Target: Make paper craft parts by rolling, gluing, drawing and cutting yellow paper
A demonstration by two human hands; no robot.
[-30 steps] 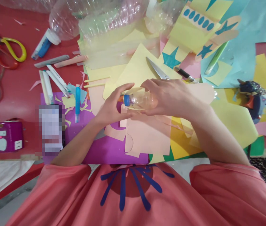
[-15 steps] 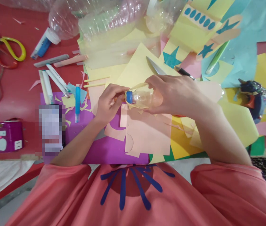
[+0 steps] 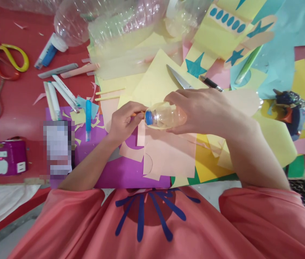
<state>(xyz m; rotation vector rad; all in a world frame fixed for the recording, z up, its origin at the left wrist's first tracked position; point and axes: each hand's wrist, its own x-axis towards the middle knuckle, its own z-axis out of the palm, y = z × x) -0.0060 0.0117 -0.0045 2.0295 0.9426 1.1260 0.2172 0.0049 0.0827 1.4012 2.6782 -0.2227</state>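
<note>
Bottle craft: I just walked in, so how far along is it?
Done: paper shapes lie cut, like the blue stars on yellow sheets. In hand: the right hand grips the small bottle on its side, and the left hand pinches something at its blue cap. Left: the bottle shows no paper decoration yet.

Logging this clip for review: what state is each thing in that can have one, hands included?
small bottle: capped in blue, lying sideways, gripped.
right hand: closed round the small bottle.
left hand: fingers curled beside the cap; whether they pinch anything is unclear.
large bottle: lying on its side, white cap on.
yellow-handled scissors: lying flat; blades out of clear view.
blue marker: lying capped.
</note>
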